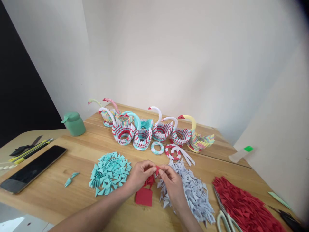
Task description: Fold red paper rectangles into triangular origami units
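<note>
Red paper piece (157,170) sits pinched between the fingers of your left hand (139,175) and right hand (172,183), above the red square sheet (144,196) near the counter's (72,193) front edge.

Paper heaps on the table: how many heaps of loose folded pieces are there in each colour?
Teal heap: 1
White heap: 1
Red heap: 1
Total: 3 heaps
Not counted: the single red piece pinched between the left hand and right hand.
</note>
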The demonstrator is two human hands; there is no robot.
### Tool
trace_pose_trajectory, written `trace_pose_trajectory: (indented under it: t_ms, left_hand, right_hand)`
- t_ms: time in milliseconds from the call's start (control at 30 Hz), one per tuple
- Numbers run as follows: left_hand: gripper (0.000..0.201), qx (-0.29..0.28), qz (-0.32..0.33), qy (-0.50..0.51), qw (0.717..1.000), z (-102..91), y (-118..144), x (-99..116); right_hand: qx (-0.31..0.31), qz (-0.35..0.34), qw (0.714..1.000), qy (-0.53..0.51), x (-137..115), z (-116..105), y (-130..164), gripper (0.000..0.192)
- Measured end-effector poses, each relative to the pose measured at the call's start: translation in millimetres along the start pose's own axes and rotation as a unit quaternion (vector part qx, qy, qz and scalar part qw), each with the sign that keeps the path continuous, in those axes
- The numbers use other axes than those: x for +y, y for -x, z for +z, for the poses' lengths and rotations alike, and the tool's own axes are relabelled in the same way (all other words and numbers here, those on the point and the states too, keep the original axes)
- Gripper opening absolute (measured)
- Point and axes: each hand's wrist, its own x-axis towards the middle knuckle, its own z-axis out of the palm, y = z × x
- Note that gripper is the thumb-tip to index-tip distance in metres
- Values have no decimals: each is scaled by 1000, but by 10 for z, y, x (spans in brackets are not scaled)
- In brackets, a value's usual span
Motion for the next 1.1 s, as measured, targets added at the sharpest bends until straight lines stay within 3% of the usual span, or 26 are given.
trace_pose_trajectory:
  t_ms: [200, 367, 500, 700, 867, 1033, 1100]
  left_hand:
    - [16, 16, -3, 11, 1000, 17, -9, 33]
    - [31, -45, -33, 133, 990, 4, -6, 90]
    - [40, -56, -66, 176, 981, 5, -22, 93]
    - [37, -59, -107, 97, 988, 5, -3, 82]
    - [16, 17, 11, -102, 995, -5, 42, 97]
    - [30, -70, -32, 32, 997, -18, 13, 91]
    - [29, -61, -28, 30, 997, -15, 21, 102]
  right_hand:
    - [-20, -9, 1000, 4, 60, -13, -4, 22]
    - [-29, 12, 999, -42, 77, -18, -5, 21]
    - [-13, 6, 998, -53, 27, -25, -5, 21]
    - [-12, -8, 1000, -6, 16, -31, -6, 22]
    - [2, -25, 999, 30, 70, -25, -13, 18]
    - [-13, -35, 999, -3, 88, -31, -22, 16]
    - [-16, -39, 999, 9, 96, -31, -14, 15]
